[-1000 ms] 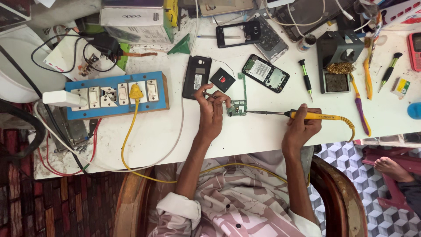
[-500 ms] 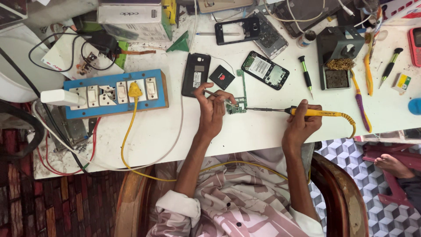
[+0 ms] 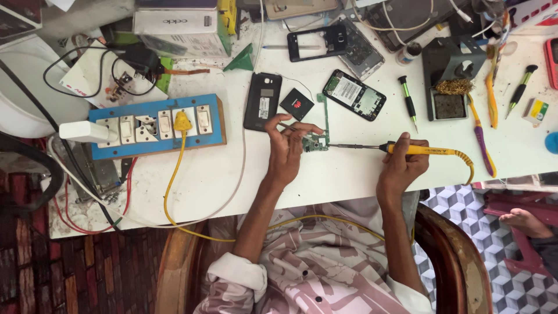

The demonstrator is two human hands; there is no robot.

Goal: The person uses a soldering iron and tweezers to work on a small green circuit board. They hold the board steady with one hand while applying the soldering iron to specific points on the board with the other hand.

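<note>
A: How is the room along the table point(image 3: 349, 174) edges taken up?

B: The near edge is crossed by both forearms; bare white surface is left just in front of it, between the hands and to the right hand's right. The far edge is crowded with phone parts, boxes and cables. The left end is filled by a blue power strip point(image 3: 156, 127), from which a yellow cable point(image 3: 174, 180) is hung over the near edge.

A: Where is the circuit board point(image 3: 314, 143) found?

B: Near the table's middle, flat on the surface, touched by the left hand point(image 3: 286, 152), whose fingers are pinched around a thin wire point(image 3: 286, 126) above it.

A: And the right hand point(image 3: 403, 164)?

B: It is closed around the yellow soldering iron point(image 3: 427, 151), whose tip is laid against the board's right edge.
</note>
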